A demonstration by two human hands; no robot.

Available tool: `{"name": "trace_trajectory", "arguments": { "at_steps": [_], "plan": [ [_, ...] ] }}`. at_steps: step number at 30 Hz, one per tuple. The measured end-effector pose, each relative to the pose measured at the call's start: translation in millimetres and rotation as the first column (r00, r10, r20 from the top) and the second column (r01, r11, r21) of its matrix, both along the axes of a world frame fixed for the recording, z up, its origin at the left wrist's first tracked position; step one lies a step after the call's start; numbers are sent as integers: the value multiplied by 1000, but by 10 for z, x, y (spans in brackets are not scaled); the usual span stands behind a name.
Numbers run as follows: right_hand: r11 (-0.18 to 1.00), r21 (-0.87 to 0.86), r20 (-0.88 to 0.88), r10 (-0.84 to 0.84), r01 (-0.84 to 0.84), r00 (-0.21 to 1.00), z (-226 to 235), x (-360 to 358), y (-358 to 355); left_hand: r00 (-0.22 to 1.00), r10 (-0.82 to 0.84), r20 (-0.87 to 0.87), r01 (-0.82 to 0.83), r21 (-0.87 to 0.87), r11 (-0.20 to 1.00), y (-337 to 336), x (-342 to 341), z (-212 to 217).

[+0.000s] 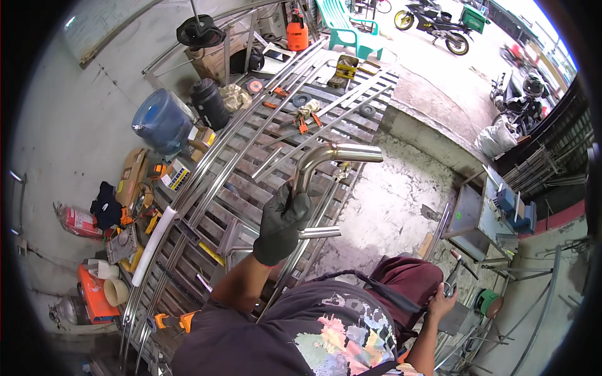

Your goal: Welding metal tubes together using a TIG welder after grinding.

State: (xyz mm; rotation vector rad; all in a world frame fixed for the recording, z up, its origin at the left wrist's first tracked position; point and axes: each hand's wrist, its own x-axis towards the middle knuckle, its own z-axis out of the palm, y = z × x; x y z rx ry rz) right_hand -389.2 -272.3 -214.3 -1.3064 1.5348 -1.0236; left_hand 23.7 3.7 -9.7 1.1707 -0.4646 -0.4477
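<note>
My left hand (pixel 283 222), in a dark grey work glove, is closed around the lower leg of a shiny bent metal pipe (pixel 345 153). The pipe is raised above the slatted metal workbench (pixel 251 178), and its long end points right. Just beside the glove, a short piece of metal tube (pixel 321 232) shows, partly hidden by the hand. Low at the right, next to my dark red-clad leg, my bare right hand (pixel 443 303) grips a slim dark hand tool (pixel 450 285); its exact kind is hard to make out.
Long metal tubes (pixel 238 135) run along the bench, with orange clamps (pixel 303 125) at its far part. A blue water jug (pixel 160 119) and boxes stand by the left wall. To the right is a metal table (pixel 486 203) with a blue vise (pixel 517 210). A green chair (pixel 345 28) stands beyond.
</note>
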Motion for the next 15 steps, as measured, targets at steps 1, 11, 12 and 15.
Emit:
{"name": "trace_trajectory", "arguments": {
  "at_steps": [1, 11, 12, 15],
  "plan": [
    [1000, 6, -16, -6, 6, 1000, 55, 52, 10, 999, 35, 12, -35, 17, 999, 43, -22, -27],
    [999, 16, -150, 50, -49, 987, -8, 9, -165, 538, 59, 841, -456, 232, 859, 412, -130, -141],
    [998, 26, -206, 57, -53, 977, 62, 73, -161, 357, 21, 934, -531, 184, 827, 425, -124, -107],
    [994, 65, -271, 105, -90, 957, 80, 56, -249, 147, -125, 981, -674, 192, 713, 454, -56, -324]
  ]
}}
